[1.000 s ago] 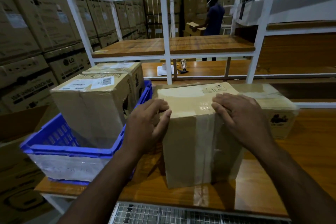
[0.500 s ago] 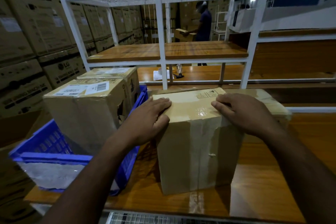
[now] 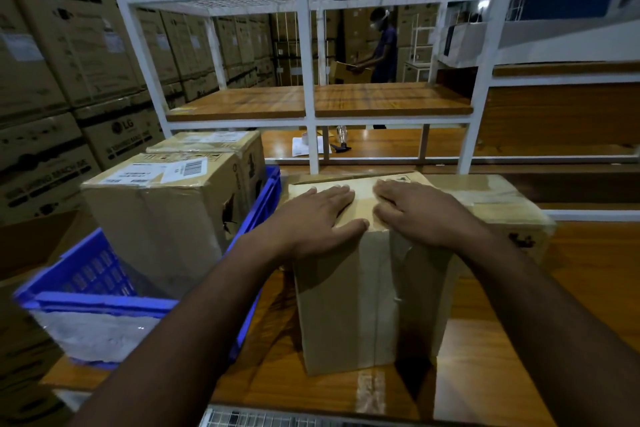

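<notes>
A taped cardboard box (image 3: 349,305) stands upright on the wooden table (image 3: 519,357) in front of me. My left hand (image 3: 311,218) lies flat on the left half of its top, fingers straight, thumb along the front edge. My right hand (image 3: 419,215) presses flat on the right half of the top, fingers straight and pointing left. The two hands nearly meet over the clear tape strip that runs down the box's front. A second cardboard box (image 3: 512,204) sits directly behind and to the right of it.
A blue plastic crate (image 3: 86,291) at the left holds two labelled cardboard boxes (image 3: 162,215). A white metal rack with wooden shelves (image 3: 311,104) rises behind. Stacked cartons (image 3: 52,62) fill the left wall. A person (image 3: 382,45) carries a box in the background.
Both hands slid from the box's outer top edges toward the middle and now lie flat side by side. The view moved closer.
</notes>
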`<state>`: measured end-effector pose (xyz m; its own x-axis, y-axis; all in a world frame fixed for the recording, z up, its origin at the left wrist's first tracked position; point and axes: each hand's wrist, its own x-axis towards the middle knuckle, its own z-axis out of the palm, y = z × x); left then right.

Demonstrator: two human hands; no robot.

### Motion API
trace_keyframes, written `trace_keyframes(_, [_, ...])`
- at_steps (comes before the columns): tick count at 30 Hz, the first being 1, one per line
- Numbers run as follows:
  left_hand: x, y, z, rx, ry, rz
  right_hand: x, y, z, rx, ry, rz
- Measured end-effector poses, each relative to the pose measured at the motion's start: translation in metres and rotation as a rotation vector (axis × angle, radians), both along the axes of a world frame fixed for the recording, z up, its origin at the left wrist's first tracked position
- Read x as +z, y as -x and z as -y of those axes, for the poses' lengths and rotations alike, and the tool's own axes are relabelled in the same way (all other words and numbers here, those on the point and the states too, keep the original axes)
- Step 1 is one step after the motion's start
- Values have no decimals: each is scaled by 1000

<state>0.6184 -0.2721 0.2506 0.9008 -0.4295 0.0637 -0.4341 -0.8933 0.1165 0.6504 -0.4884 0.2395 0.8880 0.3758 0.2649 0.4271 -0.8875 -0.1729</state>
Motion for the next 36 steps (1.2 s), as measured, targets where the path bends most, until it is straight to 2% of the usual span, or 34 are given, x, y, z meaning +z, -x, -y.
trace_keyframes(2, [-1, 5, -11, 32, 43, 3, -7, 5, 12, -61, -96, 100])
trace_keyframes(6, [-22, 17, -44, 133, 277, 35, -42, 31, 48, -158, -544, 172])
trace_keyframes(9, [-57, 28, -51, 89, 695, 45, -83, 59, 56, -157, -891, 25])
trace_keyframes(11, [-84, 38, -49, 44, 956, -44, -115, 71, 54, -164, -981, -134])
trace_keyframes(12, [-101, 44, -47, 39, 1020, -91, -131, 75, 53, -177, -984, -205])
trace_keyframes(15, [-151, 66, -34, 106, 1038, -158, -168, 85, 51, -183, -971, -343])
trace_keyframes(19, [-183, 83, -23, 172, 1076, -164, -177, 88, 51, -164, -956, -387])
trace_keyframes(25, [-166, 91, -22, 243, 1096, -82, -159, 93, 54, -169, -926, -288])
trace_keyframes(31, [-143, 105, -23, 288, 1272, 62, -118, 102, 62, -16, -1049, -171])
trace_keyframes(36, [-122, 115, -22, 309, 1326, 182, -85, 104, 60, 109, -1218, -155])
